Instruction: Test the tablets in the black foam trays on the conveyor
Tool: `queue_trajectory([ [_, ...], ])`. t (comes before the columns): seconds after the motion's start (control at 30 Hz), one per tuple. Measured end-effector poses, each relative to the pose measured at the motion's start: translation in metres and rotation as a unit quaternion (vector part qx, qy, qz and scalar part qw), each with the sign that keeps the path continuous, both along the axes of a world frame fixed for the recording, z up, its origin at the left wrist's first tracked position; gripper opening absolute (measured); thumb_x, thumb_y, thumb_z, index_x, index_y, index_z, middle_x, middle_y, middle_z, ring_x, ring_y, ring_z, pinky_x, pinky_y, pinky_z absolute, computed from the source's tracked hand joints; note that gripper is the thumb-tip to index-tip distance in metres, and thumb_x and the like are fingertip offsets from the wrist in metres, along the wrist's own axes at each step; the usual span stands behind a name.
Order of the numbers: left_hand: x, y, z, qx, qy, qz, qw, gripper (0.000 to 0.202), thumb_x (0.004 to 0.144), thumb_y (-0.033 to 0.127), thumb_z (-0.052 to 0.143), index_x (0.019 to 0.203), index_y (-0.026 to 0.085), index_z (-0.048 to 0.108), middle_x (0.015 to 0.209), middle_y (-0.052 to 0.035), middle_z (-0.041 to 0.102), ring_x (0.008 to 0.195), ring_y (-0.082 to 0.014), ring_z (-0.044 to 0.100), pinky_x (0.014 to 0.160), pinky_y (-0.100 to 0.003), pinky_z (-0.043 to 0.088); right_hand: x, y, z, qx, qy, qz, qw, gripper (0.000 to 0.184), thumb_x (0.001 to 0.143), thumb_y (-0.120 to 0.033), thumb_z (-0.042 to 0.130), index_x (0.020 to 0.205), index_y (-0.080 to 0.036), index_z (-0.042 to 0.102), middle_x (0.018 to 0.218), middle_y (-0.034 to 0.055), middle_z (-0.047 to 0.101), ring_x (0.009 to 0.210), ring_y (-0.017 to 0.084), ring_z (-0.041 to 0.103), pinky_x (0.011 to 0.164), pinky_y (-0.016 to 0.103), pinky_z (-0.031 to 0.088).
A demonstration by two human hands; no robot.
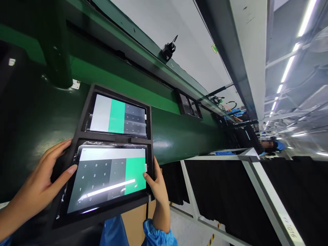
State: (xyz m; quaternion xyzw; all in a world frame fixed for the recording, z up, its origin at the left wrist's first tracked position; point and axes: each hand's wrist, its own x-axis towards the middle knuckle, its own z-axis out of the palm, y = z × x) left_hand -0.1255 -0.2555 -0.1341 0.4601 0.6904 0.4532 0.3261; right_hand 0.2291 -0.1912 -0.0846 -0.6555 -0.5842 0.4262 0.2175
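A black foam tray [116, 139] holds two tablets, one above the other, both lit with a calculator screen. The nearer tablet [116, 181] shows grey number keys and a green block on its right. On the farther tablet [117, 116] the picture is upside down relative to the nearer one. My left hand [43, 184] grips the tray's left side, thumb on top and fingers along the outer edge. My right hand [158, 184] holds the right side, its thumb over the nearer tablet's right edge. The undersides of both grips are hidden.
The tray lies at the edge of a green conveyor belt [176, 136]. Farther along stands another black tray [188, 104] with dark tablets. A small black device [168, 51] sits on the rail. White framing with black panels [225, 191] runs at right; a person [269, 143] is far off.
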Motion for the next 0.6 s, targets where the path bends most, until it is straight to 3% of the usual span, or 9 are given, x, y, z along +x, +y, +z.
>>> queue_trajectory([
  [0.1,-0.001,-0.002,0.001,0.015,0.033,-0.008,0.999,0.056,0.085,0.058,0.054,0.140,0.056,0.042,0.149,0.0074,0.047,0.139,-0.0327,0.046,0.120,-0.062,0.034,0.006,-0.002,0.000,-0.020,0.003,0.034,0.999,0.095,0.082,-0.040,0.074,0.160,-0.031,0.021,0.167,0.0014,0.024,0.155,0.027,0.018,0.126,0.048,0.017],
  [0.3,-0.004,-0.006,-0.004,0.083,0.112,-0.081,0.987,0.047,0.091,0.049,0.049,0.138,0.057,0.044,0.152,0.0082,0.043,0.143,-0.0320,0.040,0.120,-0.065,0.032,0.003,0.001,-0.007,0.007,0.006,-0.002,1.000,0.083,0.087,-0.044,0.068,0.158,-0.029,0.027,0.162,0.0054,0.035,0.151,0.027,0.030,0.125,0.047,0.024],
  [0.47,-0.007,-0.005,-0.003,0.146,0.200,-0.163,0.955,0.046,0.095,0.034,0.048,0.138,0.050,0.048,0.158,0.0059,0.037,0.150,-0.0327,0.028,0.120,-0.062,0.030,0.015,0.001,-0.009,-0.011,0.048,0.051,0.997,0.092,0.084,-0.037,0.075,0.159,-0.037,0.020,0.167,-0.0018,0.023,0.155,0.026,0.018,0.127,0.048,0.015],
  [0.6,-0.009,0.003,0.006,0.172,0.331,-0.228,0.900,0.049,0.095,0.032,0.046,0.143,0.042,0.047,0.165,0.0017,0.024,0.153,-0.0355,0.017,0.124,-0.063,0.014,0.020,0.001,-0.013,-0.006,0.076,0.035,0.996,0.089,0.085,-0.040,0.075,0.158,-0.037,0.024,0.166,-0.0018,0.026,0.155,0.026,0.020,0.127,0.049,0.017],
])
